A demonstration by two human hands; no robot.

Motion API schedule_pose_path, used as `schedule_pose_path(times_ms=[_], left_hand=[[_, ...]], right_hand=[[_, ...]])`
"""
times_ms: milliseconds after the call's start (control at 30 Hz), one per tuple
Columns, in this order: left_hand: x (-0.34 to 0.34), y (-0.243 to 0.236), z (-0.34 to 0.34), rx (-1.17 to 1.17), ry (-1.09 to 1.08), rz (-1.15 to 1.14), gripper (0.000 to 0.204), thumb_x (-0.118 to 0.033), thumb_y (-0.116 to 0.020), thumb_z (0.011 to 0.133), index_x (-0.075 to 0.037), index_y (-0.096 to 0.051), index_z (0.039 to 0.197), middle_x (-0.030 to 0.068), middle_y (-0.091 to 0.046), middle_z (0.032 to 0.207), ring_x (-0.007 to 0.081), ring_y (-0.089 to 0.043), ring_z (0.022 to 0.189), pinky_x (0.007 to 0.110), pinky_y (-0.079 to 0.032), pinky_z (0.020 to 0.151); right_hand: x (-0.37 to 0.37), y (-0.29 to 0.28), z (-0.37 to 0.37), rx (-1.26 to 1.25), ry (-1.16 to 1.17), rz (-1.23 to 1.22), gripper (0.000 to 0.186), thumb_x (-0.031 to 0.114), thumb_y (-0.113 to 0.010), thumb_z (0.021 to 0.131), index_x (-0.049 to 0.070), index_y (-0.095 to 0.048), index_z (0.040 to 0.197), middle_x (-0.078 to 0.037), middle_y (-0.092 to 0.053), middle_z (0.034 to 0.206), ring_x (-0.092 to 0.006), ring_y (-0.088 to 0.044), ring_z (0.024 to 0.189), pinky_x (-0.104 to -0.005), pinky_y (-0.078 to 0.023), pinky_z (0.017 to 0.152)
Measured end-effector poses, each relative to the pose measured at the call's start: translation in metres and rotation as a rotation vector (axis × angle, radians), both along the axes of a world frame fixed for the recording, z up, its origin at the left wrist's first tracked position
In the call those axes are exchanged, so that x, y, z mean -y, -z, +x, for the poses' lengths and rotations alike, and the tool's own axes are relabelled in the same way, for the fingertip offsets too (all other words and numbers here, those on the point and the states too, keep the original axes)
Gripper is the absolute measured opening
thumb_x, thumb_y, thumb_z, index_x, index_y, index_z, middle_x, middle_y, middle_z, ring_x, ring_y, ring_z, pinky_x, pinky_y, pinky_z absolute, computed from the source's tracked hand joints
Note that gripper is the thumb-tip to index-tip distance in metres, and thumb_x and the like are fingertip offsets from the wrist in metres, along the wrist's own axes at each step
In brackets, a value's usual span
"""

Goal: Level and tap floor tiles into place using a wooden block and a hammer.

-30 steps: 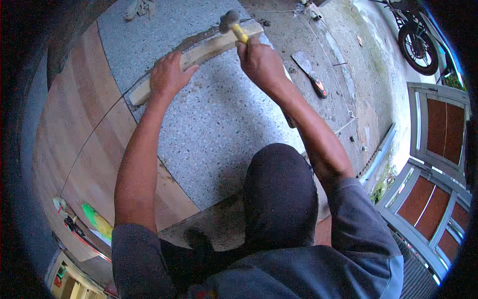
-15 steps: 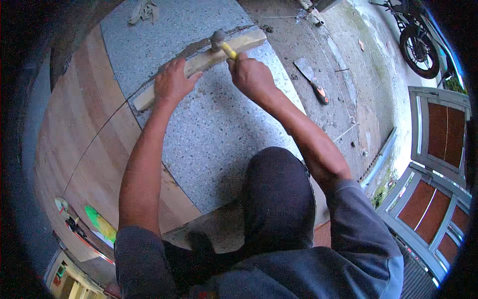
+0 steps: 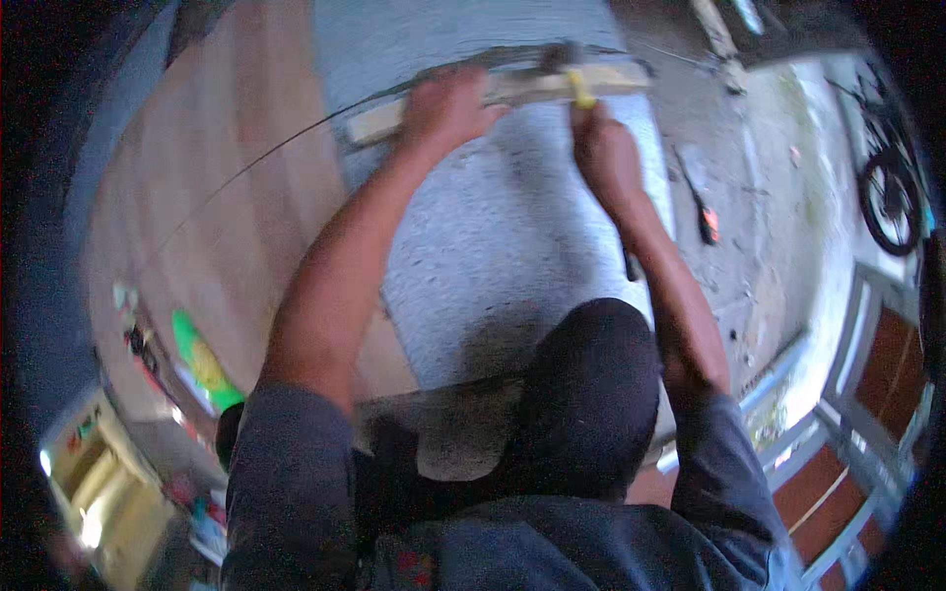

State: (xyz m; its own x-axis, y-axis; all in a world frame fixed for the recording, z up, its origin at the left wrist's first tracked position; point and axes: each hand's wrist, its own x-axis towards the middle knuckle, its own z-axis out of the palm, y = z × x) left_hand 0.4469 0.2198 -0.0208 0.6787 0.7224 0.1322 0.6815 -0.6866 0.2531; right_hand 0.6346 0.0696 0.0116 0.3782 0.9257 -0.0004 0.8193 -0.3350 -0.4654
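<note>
One blurry hammer in right hand

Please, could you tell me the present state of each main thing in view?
Pale, long wooden bar: lying across the speckled grey slab.
Left hand: on the bar, thumb spread.
Yellow-handled, dark-headed hammer: held, head by the bar, contact unclear.
Right hand: closed around the hammer.
Flat scraper with orange-black handle: lying on the rough grey ground.
</note>
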Motion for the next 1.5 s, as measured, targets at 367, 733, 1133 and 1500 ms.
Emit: schedule_pose_path(times_ms=[367, 733, 1133, 1500], left_hand=[[0.004, 0.001, -0.005, 0.053, -0.004, 0.029, 0.062, -0.053, -0.076, 0.084, -0.004, -0.068, 0.121, 0.0198, -0.072, 0.115, 0.0393, -0.069, 0.109, 0.052, -0.052, 0.097], [0.003, 0.002, -0.006, 0.024, -0.011, 0.005, 0.061, -0.053, -0.077, 0.083, -0.006, -0.067, 0.121, 0.0188, -0.072, 0.119, 0.038, -0.07, 0.108, 0.052, -0.054, 0.094], [0.068, -0.012, -0.007, 0.042, -0.016, -0.208, 0.053, -0.052, -0.075, 0.085, -0.005, -0.069, 0.109, 0.0178, -0.071, 0.114, 0.0371, -0.068, 0.108, 0.051, -0.056, 0.09], [0.067, -0.012, -0.001, -0.101, 0.028, -0.059, 0.064, -0.054, -0.074, 0.087, -0.004, -0.063, 0.125, 0.016, -0.069, 0.12, 0.0351, -0.065, 0.114, 0.049, -0.055, 0.091]], right_hand=[[0.0, -0.014, 0.001, 0.092, -0.021, -0.01, 0.037, 0.039, -0.052, 0.106, 0.003, -0.056, 0.098, -0.031, -0.069, 0.078, -0.0522, -0.068, 0.075, -0.0617, -0.053, 0.065], [0.002, -0.006, 0.005, 0.036, -0.097, 0.103, 0.038, 0.036, -0.054, 0.106, -0.001, -0.059, 0.095, -0.035, -0.067, 0.084, -0.0548, -0.066, 0.085, -0.0604, -0.052, 0.069], [0.054, -0.016, 0.007, 0.12, -0.005, -0.105, 0.031, 0.029, -0.053, 0.1, 0.0, -0.065, 0.098, -0.028, -0.071, 0.081, -0.0491, -0.07, 0.077, -0.0594, -0.056, 0.069], [0.053, -0.031, -0.007, -0.009, 0.035, -0.038, 0.036, 0.035, -0.052, 0.104, 0.0, -0.057, 0.099, -0.028, -0.07, 0.077, -0.0489, -0.069, 0.07, -0.0605, -0.054, 0.065]])
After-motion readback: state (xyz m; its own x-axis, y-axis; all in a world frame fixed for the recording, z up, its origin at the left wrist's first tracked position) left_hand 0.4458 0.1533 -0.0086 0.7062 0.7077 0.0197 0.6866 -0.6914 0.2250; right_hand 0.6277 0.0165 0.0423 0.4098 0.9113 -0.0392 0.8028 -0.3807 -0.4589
